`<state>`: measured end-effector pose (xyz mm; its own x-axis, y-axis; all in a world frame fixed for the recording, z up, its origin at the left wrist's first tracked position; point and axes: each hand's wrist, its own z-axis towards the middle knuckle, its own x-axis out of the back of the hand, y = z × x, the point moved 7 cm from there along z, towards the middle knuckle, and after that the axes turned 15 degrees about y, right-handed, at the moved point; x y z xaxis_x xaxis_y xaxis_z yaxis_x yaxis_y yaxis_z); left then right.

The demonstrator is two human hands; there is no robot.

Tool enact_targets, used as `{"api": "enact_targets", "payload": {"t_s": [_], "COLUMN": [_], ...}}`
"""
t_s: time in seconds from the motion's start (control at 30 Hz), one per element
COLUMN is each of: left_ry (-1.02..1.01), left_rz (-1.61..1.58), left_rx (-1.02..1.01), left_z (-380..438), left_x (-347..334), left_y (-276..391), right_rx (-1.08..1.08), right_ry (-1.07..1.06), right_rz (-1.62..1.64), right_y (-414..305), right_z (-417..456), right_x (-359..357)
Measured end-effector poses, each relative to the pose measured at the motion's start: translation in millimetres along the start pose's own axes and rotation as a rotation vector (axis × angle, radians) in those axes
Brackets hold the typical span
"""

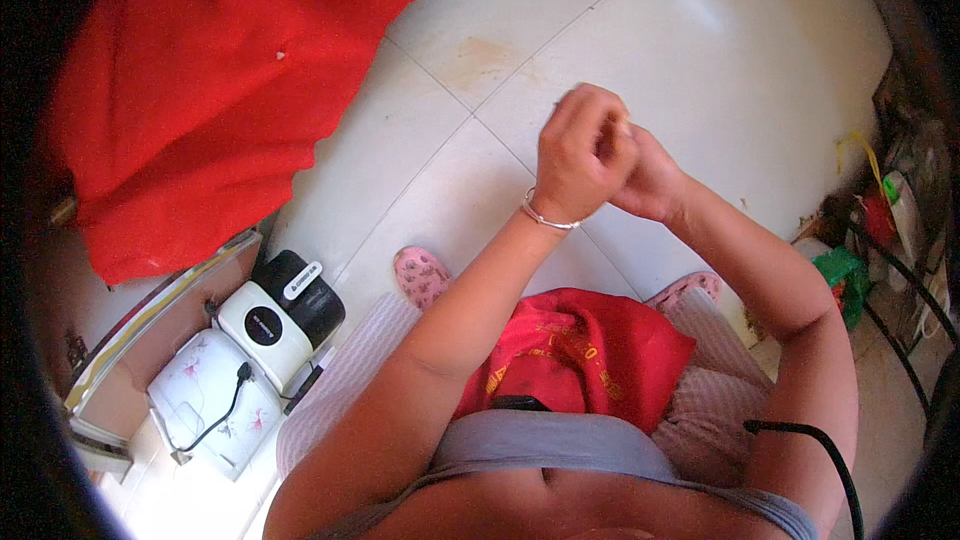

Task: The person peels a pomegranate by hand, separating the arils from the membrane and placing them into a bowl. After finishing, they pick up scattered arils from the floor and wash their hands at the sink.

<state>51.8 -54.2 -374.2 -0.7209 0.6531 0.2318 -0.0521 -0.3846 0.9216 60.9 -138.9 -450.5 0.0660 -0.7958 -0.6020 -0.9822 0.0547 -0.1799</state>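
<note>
In front of my body, above the tiled floor, my two hands meet. My left hand [585, 146], with a silver bangle [551, 221] at its wrist, has its fingers curled. It partly covers my right hand [654, 178], which is pressed against it from the right. Whether anything small sits between the fingers is hidden, and the hands are slightly blurred. Across my lap lies a red cloth [577, 322] bearing yellow printing. A small black object [523, 403] rests on it by my waist.
A large red cloth [225, 90] drapes over furniture at upper left. Below it stand a white-and-black air fryer [270, 330] and a flower-patterned white appliance [217, 390] with a plug on top. Cluttered items, including a green plastic bag [844, 281], and black cables [900, 352] lie at right.
</note>
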Motion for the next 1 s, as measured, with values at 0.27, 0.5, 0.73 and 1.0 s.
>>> {"api": "enact_targets", "payload": {"t_s": [0.27,0.5,0.73,1.0], "left_ry": [-0.263,-0.358,-0.537,-0.537], "left_rz": [-0.135,-0.26,-0.263,-0.096], "left_rx": [-0.554,-0.604,-0.503,-0.211], "left_z": [-31,-82,-122,-107], "left_x": [-35,-61,-74,-65], "left_y": [86,127,128,62], "right_rx": [0.058,0.098,0.066,0.338], "right_ry": [-0.019,0.121,0.224,0.576], "right_rz": [0.176,0.359,0.353,0.268], "right_y": [-28,-7,28,-19], "right_z": [-95,-166,-182,-262], "right_x": [15,80,136,216]}}
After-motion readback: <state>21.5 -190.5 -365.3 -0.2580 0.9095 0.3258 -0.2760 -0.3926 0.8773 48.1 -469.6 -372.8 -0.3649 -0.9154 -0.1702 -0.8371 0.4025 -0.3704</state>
